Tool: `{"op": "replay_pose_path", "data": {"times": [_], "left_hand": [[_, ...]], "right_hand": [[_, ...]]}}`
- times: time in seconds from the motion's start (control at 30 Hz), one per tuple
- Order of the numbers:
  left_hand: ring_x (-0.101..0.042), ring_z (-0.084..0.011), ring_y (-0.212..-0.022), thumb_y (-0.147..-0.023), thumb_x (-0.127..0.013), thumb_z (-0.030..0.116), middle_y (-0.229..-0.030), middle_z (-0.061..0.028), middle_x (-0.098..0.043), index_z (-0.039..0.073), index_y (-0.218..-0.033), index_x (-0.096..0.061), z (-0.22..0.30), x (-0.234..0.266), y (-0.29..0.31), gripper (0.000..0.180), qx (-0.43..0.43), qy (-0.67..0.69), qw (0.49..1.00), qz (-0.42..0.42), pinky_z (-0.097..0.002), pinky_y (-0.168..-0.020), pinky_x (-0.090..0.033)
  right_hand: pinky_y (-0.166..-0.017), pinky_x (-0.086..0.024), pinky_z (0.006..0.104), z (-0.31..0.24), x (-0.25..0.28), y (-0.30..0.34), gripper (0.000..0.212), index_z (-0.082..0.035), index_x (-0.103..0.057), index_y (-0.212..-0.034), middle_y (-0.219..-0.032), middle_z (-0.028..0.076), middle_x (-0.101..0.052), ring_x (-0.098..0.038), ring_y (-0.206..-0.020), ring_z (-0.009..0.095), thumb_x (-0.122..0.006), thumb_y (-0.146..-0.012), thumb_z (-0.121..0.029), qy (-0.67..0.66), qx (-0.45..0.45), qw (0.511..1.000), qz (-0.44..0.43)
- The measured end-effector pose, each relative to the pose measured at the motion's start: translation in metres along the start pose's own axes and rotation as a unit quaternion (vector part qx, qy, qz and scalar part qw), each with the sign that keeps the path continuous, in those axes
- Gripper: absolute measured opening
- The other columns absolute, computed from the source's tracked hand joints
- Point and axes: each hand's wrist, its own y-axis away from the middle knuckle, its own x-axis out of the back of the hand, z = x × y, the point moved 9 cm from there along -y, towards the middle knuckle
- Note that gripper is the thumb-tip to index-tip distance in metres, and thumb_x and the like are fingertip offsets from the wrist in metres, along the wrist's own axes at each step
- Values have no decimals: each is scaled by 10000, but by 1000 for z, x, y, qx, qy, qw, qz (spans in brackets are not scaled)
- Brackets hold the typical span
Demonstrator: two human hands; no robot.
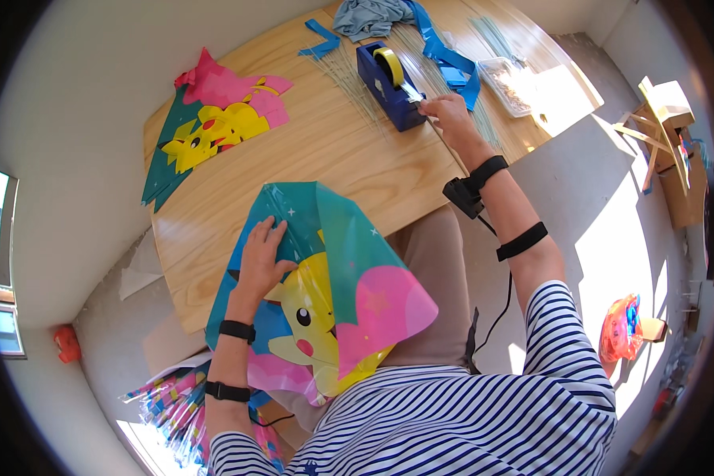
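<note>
Across my lap lies a shiny printed plastic sheet, folded over in part, in teal, pink and blue with a yellow cartoon figure. My left hand rests flat on its upper left part, fingers stretched out. At the table's far side stands a dark blue tape dispenser with a yellow-cored tape roll. My right hand is at the dispenser's cutting end, thumb and fingers pinched on the end of the clear tape. The fingertips partly hide that end.
More printed sheets lie at the table's far left. Thin rods, blue ribbon, grey cloth and a clear plastic box lie at the back. Colourful wrapped bundles stand at lower left; a cable hangs from my right wrist.
</note>
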Motion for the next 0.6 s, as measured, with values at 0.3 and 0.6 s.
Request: {"op": "replay_pose_path", "data": {"times": [0.3, 0.6], "left_hand": [[-414, -431, -1323, -599, -873, 154, -1453, -218, -444, 58, -1380, -526, 1, -1, -2, 860, 6, 5, 1000, -4, -482, -1116, -363], [-406, -425, -1334, -601, -872, 165, -1459, -213, -442, 64, -1388, -524, -2, 1, 1, 867, 10, 1, 1000, -6, -477, -1113, -365]], "right_hand": [[-906, -496, 521, 55, -14, 36, 335, -9, -559, -1029, -942, 131, -626, -675, -905, 317, -732, -885, -257, -410, -184, 893, -7], [-835, -544, 445, 38, -36, 44, 209, 5, -550, -984, -909, 132, -616, -674, -844, 273, -683, -914, -142, -410, -149, 900, 1]]}}
